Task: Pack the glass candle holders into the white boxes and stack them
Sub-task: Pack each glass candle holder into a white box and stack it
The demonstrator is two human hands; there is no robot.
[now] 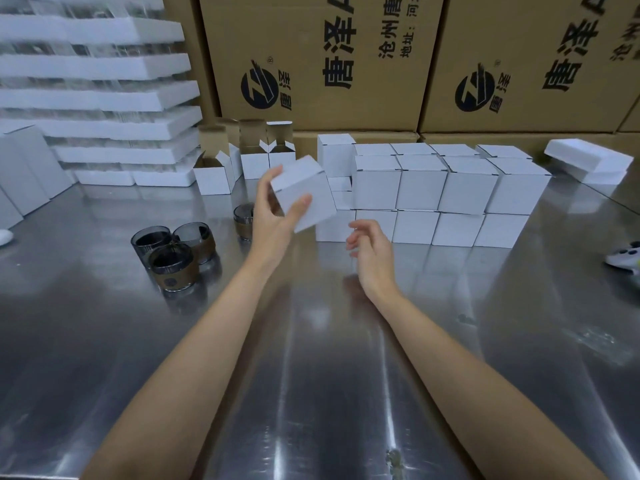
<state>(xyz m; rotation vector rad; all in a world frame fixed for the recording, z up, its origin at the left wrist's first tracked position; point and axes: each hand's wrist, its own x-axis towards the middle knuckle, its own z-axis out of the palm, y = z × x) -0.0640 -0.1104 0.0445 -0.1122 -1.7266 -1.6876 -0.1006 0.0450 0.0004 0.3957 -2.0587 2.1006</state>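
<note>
My left hand (277, 211) grips a closed white box (304, 188), tilted in the air just left of the stack of closed white boxes (446, 188). My right hand (372, 245) hovers below and to the right of that box, fingers loosely curled and holding nothing. Three smoky glass candle holders (173, 252) with brown bands stand together on the metal table at the left. Another candle holder (244, 216) stands behind my left wrist, partly hidden. Several open white boxes (242, 161) stand at the back.
Layered white foam trays (97, 98) holding glassware rise at the back left. Big brown cartons (346, 57) line the back wall. Flat white boxes (588, 161) lie at the back right. A white object (627, 258) sits at the table's right edge.
</note>
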